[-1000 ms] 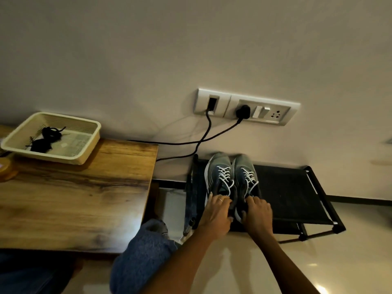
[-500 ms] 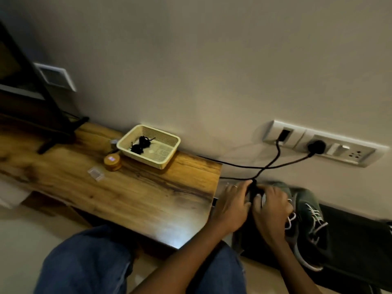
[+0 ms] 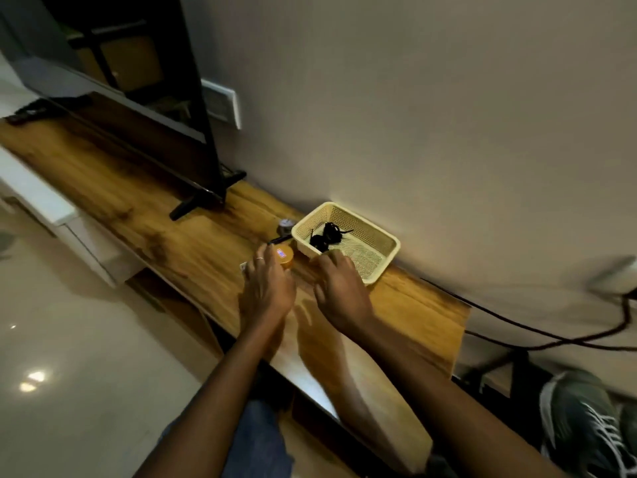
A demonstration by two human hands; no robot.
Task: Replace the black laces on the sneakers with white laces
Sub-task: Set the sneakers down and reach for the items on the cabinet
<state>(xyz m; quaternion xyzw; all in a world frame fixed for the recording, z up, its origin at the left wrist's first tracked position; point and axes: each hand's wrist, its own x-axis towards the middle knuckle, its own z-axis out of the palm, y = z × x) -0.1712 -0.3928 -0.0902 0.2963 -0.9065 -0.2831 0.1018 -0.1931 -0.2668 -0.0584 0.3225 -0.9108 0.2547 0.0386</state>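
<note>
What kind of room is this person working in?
Most likely a living room at home. A flat-screen television stands on a long wooden table against the wall, a sneaker sits low on the right, and the floor is glossy tile.

Two bare hands reach over one long wooden table (image 3: 144,215): the left hand (image 3: 267,288) and the right hand (image 3: 339,293). One cream plastic mesh basket (image 3: 375,236) sits there, holding one tangle of black laces (image 3: 325,236); how many laces are in it I cannot tell. One round orange container (image 3: 286,258) and one small silvery round object (image 3: 286,226) stand just beside the basket. One flat black television (image 3: 138,81) stands at the far end. One grey sneaker with white laces (image 3: 582,422) shows plainly at the lower right. Two black cables (image 3: 551,339) trail along the wall.
</note>
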